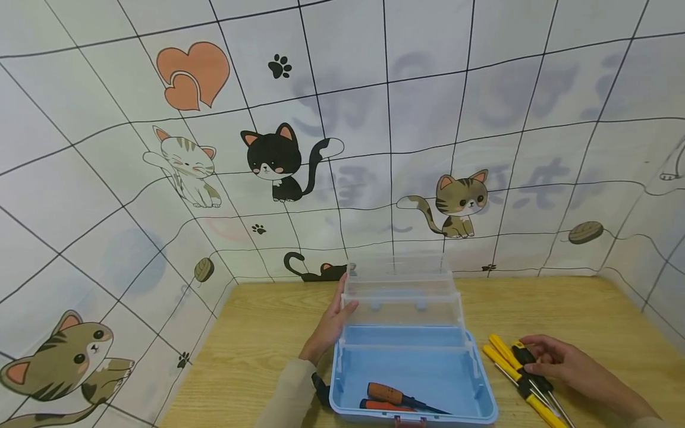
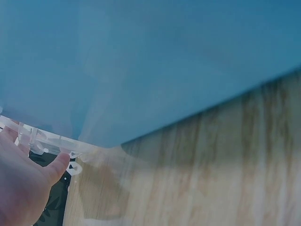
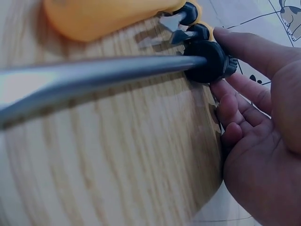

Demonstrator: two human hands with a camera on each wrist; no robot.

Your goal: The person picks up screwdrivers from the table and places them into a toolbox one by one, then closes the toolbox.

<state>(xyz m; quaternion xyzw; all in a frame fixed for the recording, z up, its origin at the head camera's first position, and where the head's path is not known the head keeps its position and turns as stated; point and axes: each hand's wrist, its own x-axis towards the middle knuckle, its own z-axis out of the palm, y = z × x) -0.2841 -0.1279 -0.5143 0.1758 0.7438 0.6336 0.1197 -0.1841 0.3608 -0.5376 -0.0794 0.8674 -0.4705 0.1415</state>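
- Head view: taking the blue toolbox (image 1: 455, 371) as the dial's centre, I see its clear lid (image 1: 404, 312) standing raised at twelve o'clock; the box sits on the tabletop (image 1: 251, 333).
- At ten o'clock the left hand (image 1: 330, 328) grips the lid's edge, thumb on the near face.
- At three o'clock the right hand (image 1: 569, 364) pinches the black-and-yellow screwdriver (image 1: 525, 355) by its handle; whether the tool is lifted I cannot tell.
- Toward nine o'clock of that hand, just beside its fingers, more yellow-handled screwdrivers (image 1: 500, 361) lie close together.
- Inside the box, toward seven o'clock, a brown-handled screwdriver (image 1: 384, 393) rests next to a red-handled one (image 1: 382, 405), its shank pointing to four o'clock.
- In the left wrist view, that hand shows at eight o'clock, against a clear plastic edge.
- In the right wrist view, a metal shank runs from the black handle end at one o'clock toward nine.
- At twelve o'clock, behind everything, cartoon cats decorate the wall covering (image 1: 428, 137).
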